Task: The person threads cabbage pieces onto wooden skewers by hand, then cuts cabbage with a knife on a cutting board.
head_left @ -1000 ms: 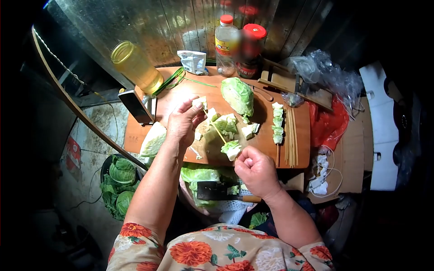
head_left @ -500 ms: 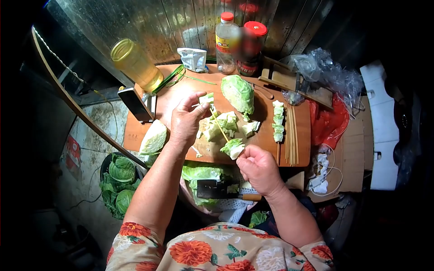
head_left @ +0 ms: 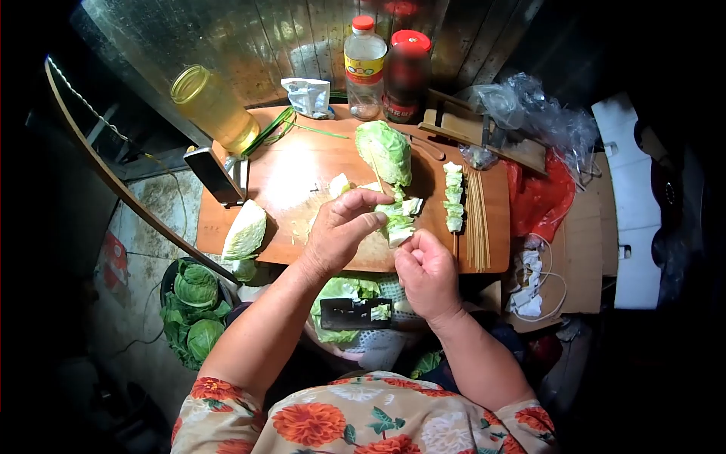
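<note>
The left hand [head_left: 340,233] is bent half open, its thumb and forefinger pinching the folded cabbage pieces [head_left: 398,218], which sit near the middle of the frame. A thin stick [head_left: 379,177] rises above these fingers. The right hand [head_left: 429,274] is curled nearly into a fist, with its thumb and forefinger pressed together at the lower end of these same pieces.

Just beyond, on the wooden surface [head_left: 283,240], lies a large cut cabbage [head_left: 384,153]. Toward the right are a filled skewer [head_left: 454,198] and a bundle of bare sticks [head_left: 477,227]; at left is a cabbage wedge [head_left: 245,230].

Below the surface, a perforated basket [head_left: 395,290] carries cabbage leaves [head_left: 333,291] and a dark blade [head_left: 344,314]. At lower left, a dark tub [head_left: 164,293] contains whole green cabbages [head_left: 196,284].

At upper left, a glass jar [head_left: 215,112] contains yellowish liquid. At upper centre stand a clear bottle [head_left: 364,69] with red cap and a red-lidded jar [head_left: 407,79]; I cannot tell what this last one contains.
</note>
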Tool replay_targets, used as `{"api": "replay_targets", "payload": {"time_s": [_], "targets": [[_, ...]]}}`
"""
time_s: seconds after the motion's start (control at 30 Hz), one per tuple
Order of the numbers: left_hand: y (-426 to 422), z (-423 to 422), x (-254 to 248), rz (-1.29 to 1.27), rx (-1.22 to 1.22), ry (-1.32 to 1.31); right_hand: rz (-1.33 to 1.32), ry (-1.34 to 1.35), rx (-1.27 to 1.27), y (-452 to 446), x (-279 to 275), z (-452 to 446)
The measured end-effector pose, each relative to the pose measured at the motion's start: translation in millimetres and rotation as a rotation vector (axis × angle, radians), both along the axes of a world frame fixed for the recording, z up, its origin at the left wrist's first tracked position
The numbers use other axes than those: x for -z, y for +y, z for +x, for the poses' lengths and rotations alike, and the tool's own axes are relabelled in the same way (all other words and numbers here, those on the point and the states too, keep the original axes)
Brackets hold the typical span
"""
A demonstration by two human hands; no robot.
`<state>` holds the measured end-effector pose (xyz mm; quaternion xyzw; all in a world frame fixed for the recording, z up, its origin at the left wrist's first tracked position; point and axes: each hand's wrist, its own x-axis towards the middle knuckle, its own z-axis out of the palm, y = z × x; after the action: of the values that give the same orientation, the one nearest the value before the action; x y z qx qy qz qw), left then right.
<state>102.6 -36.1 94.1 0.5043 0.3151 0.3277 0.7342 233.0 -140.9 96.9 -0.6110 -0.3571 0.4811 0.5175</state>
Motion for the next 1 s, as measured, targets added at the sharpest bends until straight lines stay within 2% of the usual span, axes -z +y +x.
{"api": "replay_targets", "payload": {"time_s": [0.2, 0.33, 0.4, 0.5, 0.53, 0.57, 0.67, 0.73, 0.8, 0.93, 1.0], "targets": [[5.3, -1.4, -0.9, -0.015, -0.002, 0.009, 0.013, 0.204, 0.059, 3.5, 0.2, 3.7], [40.9, -22.1, 15.9, -0.076, -0.155, -0.116, -0.018, 0.226, 0.027, 2.1, -1.4, 11.1], [57.4, -36.9, 30.1, -0.057, -0.335, 0.045, -0.022, 0.222, 0.073, 2.5, -5.0, 11.2], [74.5, -60.6, 68.7, -0.022, -0.401, 0.45, -0.024, 0.21, 0.044, 1.9, -4.1, 10.7], [76.1, -67.5, 82.7, 0.021, -0.324, 0.703, -0.015, 0.208, 0.03, 2.2, -3.4, 10.2], [77.2, -75.9, 108.2, 0.087, -0.247, 0.834, -0.016, 0.209, 0.029, 2.5, -3.8, 9.3], [63.8, -72.6, 109.1, 0.268, 0.004, 1.233, -0.012, 0.191, 0.01, 3.9, -5.9, 7.4], [53.9, -67.7, 111.1, 0.26, 0.006, 1.255, -0.014, 0.208, -0.004, 4.4, -5.4, 5.9], [49.5, -64.9, 120.0, 0.448, -0.085, 1.32, -0.018, 0.2, -0.012, 4.6, -5.7, 4.9], [48.9, -62.9, 126.7, 0.569, -0.1, 1.338, -0.029, 0.175, -0.025, 4.1, -10.1, 5.6], [52.2, -62.0, 117.7, 0.494, -0.106, 1.283, -0.028, 0.187, -0.025, 3.6, -10.9, 6.1]]}}
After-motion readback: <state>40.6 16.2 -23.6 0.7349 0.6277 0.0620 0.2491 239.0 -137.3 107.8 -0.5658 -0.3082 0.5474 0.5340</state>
